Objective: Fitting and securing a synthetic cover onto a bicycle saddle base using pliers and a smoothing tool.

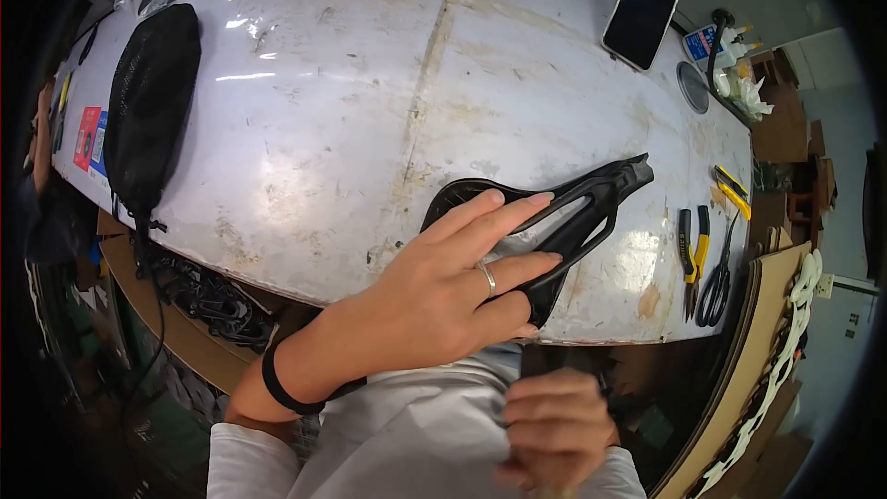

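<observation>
A black bicycle saddle shell (pixel 591 236) with a long central slot lies by the table's near edge, its narrow nose toward the far right. My left hand (pixel 443 291) is spread across its wide end. Two fingers reach over the near rim of the slot, and the ringed finger lies across the body. Thumb and forefinger close on the near corner; the thumb is partly hidden. My right hand (pixel 559 430) is below the table edge, in front of my lap, its fingers curled and blurred. Whatever it may hold is hidden.
At right lie pliers (pixel 700 245), black scissors (pixel 714 296) and a yellow cutter (pixel 732 189). A phone (pixel 644 9) stands at the back near small bottles (pixel 735 44). A black mesh pouch (pixel 155 111) rests at left. Below it, a cardboard box holds black parts (pixel 217 305).
</observation>
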